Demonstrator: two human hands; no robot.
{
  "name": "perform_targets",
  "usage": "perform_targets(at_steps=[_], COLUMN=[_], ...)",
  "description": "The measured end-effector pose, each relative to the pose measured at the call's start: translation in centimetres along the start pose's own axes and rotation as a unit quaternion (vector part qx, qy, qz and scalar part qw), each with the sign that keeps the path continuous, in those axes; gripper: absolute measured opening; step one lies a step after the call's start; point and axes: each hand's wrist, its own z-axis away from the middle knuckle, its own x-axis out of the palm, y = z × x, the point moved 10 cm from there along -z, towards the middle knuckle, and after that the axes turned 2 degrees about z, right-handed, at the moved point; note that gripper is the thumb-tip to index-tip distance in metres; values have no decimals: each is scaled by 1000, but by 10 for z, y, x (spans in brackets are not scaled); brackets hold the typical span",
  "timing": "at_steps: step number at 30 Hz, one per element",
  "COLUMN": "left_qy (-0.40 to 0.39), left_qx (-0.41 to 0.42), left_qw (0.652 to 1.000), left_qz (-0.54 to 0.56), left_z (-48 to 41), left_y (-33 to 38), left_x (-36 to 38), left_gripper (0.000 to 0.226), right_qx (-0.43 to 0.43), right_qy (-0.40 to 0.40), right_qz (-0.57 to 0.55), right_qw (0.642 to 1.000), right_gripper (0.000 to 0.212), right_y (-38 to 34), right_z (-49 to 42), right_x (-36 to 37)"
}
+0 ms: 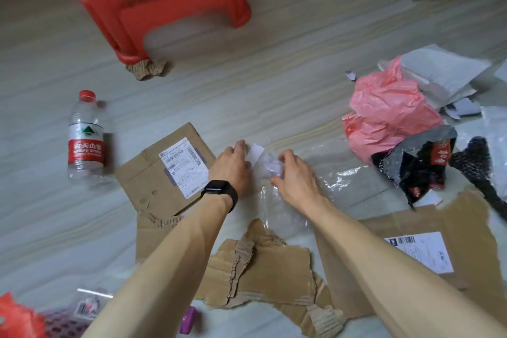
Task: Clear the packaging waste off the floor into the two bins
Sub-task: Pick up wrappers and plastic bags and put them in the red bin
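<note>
Both grips clamp the crumpled paper (pixel 264 163) — left hand (pixel 233 164), right hand (pixel 295 173) — near an empty-looking bottle (pixel 86 140).

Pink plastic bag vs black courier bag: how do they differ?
The pink plastic bag is the larger; the black courier bag is smaller, with red printed patches. The pink plastic bag lies farther away; the black courier bag sits nearer, against its lower edge. Both lie crumpled on the floor, untouched.

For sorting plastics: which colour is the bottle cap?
Red: the bottle cap, clearest in the head view.
</note>
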Motion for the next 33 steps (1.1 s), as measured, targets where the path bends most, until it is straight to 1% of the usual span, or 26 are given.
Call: perform_targets(at_steps=[2, 4, 8, 11, 13, 15, 18, 20, 23, 25, 28, 30, 33], left_qy=[9, 9, -10, -41, -53, -49, -70, -70, -36, 16, 89, 143, 170], left_qx=[-42, -59, -74, -86, -74, -50, -23, -8, 31, 35, 28, 9, -27], left_qw=[999, 998, 997, 995, 996, 997, 997, 997, 998, 998, 995, 990, 985], left_qz=[25, 26, 13, 12, -20, -36, -23, 0, 35, 49, 35, 13, -26], left_z=[7, 15, 29, 43, 53, 66, 86, 99, 125, 156, 214, 267, 333], left_y=[-14, -21, -17, -18, -14, -6, -2, -4, -8, -23, -59, -97, -152], left_x=[-1, 1, 13, 26, 34, 33, 26, 6, -52, -108, -182, -230, -272], left_gripper=[41, 38, 34, 28, 28, 25, 22, 21, 31, 31, 30, 33, 45], right_qx=[16, 12, -38, -69, -83, -102, -125, -148, -196, -243, -313, -361, -405], right_qy=[-9, 5, 73, 113, 136, 154, 160, 152, 124, 98, 54, 24, -21], right_qz=[13, 17, 3, -9, -20, -32, -57, -56, -16, 25, 118, 175, 207], right_qw=[1000, 1000, 997, 991, 987, 982, 978, 976, 973, 965, 941, 916, 890], right_gripper=[42, 39, 25, 20, 18, 17, 18, 17, 17, 16, 18, 21, 21], right_y=[0, -2, -1, 0, 0, -9, -27, -45, -82, -122, -193, -252, -323], right_z=[-2, 3, 30, 60, 75, 89, 102, 113, 134, 152, 183, 217, 265], right_x=[-3, -13, -45, -68, -84, -104, -125, -134, -143, -147, -143, -133, -111])
